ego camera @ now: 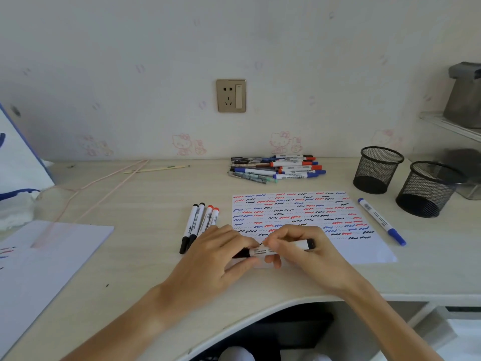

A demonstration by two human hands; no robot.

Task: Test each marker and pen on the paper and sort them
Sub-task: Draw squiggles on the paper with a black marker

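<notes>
1. A black marker (pixel 276 248) lies nearly level over the near left corner of the test paper (pixel 307 217), its long axis running left to right along the desk's front edge. Its white labelled barrel shows between the hands; a black end pokes out on each side.
2. The left hand (pixel 221 254) pinches the marker's left part, fingers curled round it.
3. The right hand (pixel 299 246) grips the barrel's right part, fingers curled.
4. The paper is covered in rows of red, blue and black squiggles.
5. Left of the paper lie four sorted markers (pixel 199 225), two black and two red, side by side, pointing away from the front edge.
6. A blue marker (pixel 381 221) lies diagonally just off the paper's right edge.
7. A pile of markers and pens (pixel 277 168) sits at the desk's back edge.
8. Two black mesh pen cups (pixel 377 169) stand near the right back corner.
</notes>
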